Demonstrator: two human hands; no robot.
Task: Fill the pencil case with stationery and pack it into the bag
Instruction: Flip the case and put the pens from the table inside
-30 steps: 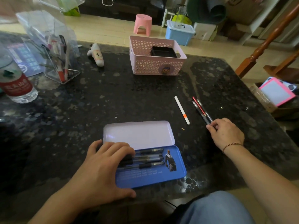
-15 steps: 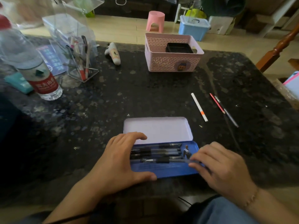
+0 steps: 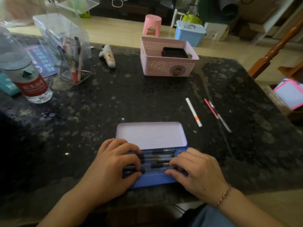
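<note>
A blue tin pencil case [image 3: 152, 180] lies open near the table's front edge, its pale lid [image 3: 150, 134] folded back. Several black-capped pens [image 3: 157, 159] lie side by side in its tray. My left hand [image 3: 113, 167] rests on the left ends of the pens, fingers curled over them. My right hand [image 3: 195, 171] presses its fingertips on their right ends. On the table to the right lie a white pen with an orange band [image 3: 193, 112], a red pen [image 3: 211, 108] and a clear pen [image 3: 221, 119]. A clear plastic bag [image 3: 60, 35] stands at the far left.
A pink basket [image 3: 168, 64] holding a black box stands at the back centre. A water bottle [image 3: 24, 74], a clear pen holder [image 3: 73, 68] and a white toy-like object [image 3: 108, 56] are at the left. A wooden post [image 3: 275, 48] rises at the right.
My right hand left the loose pens on the right, came to the case with a pen, and now rests on the pens' right ends. The view shifted left.
</note>
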